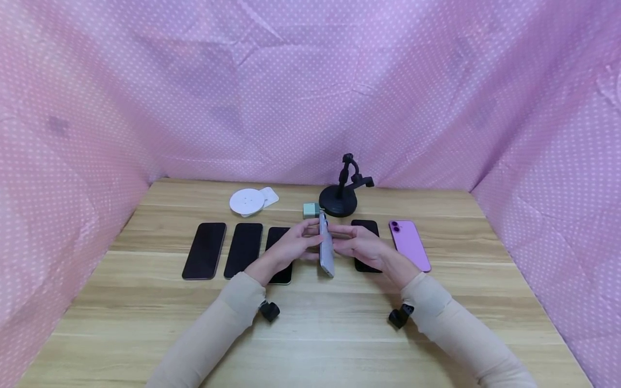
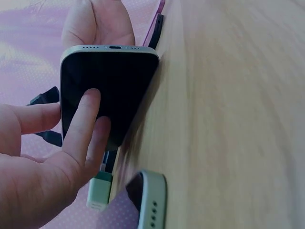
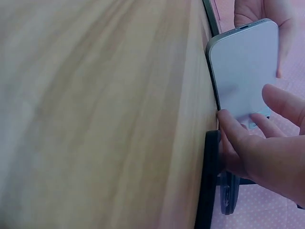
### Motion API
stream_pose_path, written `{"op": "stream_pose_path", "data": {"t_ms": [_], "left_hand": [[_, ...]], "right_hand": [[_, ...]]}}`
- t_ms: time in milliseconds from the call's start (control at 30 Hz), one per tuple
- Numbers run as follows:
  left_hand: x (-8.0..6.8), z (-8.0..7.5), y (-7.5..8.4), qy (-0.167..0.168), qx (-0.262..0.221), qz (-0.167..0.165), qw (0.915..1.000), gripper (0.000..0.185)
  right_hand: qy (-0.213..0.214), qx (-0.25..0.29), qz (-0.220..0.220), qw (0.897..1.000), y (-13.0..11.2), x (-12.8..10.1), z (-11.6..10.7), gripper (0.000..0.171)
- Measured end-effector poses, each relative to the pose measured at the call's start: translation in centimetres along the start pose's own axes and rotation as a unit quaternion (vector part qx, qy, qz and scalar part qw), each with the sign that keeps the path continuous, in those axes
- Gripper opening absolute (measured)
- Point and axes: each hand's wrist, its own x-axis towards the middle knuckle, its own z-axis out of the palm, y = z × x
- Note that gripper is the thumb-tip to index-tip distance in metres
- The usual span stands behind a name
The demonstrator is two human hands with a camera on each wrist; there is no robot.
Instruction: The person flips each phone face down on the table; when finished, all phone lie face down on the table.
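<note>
A pale silver smartphone [image 1: 327, 253] stands on its long edge at mid-table, between the two hands. Its dark screen [image 2: 114, 71] faces the left hand, and its pale back [image 3: 243, 71] faces the right. My left hand [image 1: 290, 247] touches the screen side with nearly straight, spread fingers; one digit reaches the upper edge. From the other side my right hand [image 1: 367, 247] lays extended fingers against the back, one fingertip by the lower edge. Between the hands and the stand, a mint-green charger block [image 1: 310, 210] sits behind the phone.
Dark-screened phones [image 1: 204, 251], [image 1: 244, 250] and a partly covered phone [image 1: 281, 276] lie to the left. Another black phone [image 1: 365, 264] and a purple phone [image 1: 409, 245] lie right. Behind are a white disc [image 1: 247, 201] and a black stand [image 1: 338, 200]. Pink dotted cloth [image 1: 310, 108] surrounds the table.
</note>
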Motion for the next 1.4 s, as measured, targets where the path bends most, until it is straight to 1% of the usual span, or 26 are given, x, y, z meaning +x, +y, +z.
{"op": "stream_pose_path", "data": {"t_ms": [167,233,400,567,633,800,867,1033,1167,1300,1400], "left_hand": [[-0.2,-0.3,-0.1,0.014,0.006,-0.003,0.9999,0.054],[-0.2,-0.3,-0.2,0.013,0.008,-0.002,0.9999,0.053],[-0.2,-0.6,-0.3,0.014,0.025,0.0,0.9996,0.049],[-0.3,-0.8,-0.4,0.024,0.044,-0.014,0.9986,0.052],[-0.3,-0.8,-0.4,0.028,0.049,-0.018,0.9982,0.054],[-0.4,-1.0,-0.5,0.026,0.063,-0.03,0.9972,0.053],[-0.4,-1.1,-0.5,0.023,0.07,-0.034,0.9967,0.052],[-0.3,-1.3,-0.5,0.017,0.082,-0.037,0.9958,0.052],[-0.2,-1.4,-0.5,0.022,0.091,-0.037,0.995,0.051],[-0.3,-1.4,-0.6,0.027,0.098,-0.042,0.994,0.05],[-0.3,-1.3,-0.7,0.022,0.107,-0.041,0.9932,0.048]], "right_hand": [[0.007,-0.026,0.006,1.0,-0.2,-0.1,0.1,0.058],[0.016,-0.057,0.006,0.998,-0.3,-0.2,0.1,0.057],[0.036,-0.14,-0.006,0.989,-0.4,-0.3,0.3,0.057],[0.045,-0.185,-0.009,0.982,-0.4,-0.1,0.6,0.057],[0.048,-0.206,-0.008,0.977,-0.4,-0.1,0.6,0.056],[0.051,-0.276,-0.009,0.96,-0.6,-0.1,0.8,0.056],[0.05,-0.294,-0.01,0.954,-0.7,-0.1,0.9,0.057],[0.048,-0.316,-0.015,0.947,-0.7,0.0,1.0,0.059],[0.052,-0.334,-0.021,0.941,-0.6,0.2,1.2,0.06],[0.052,-0.36,-0.024,0.931,-0.4,0.6,1.4,0.061],[0.051,-0.377,-0.025,0.924,-0.4,0.7,1.5,0.061]]}}
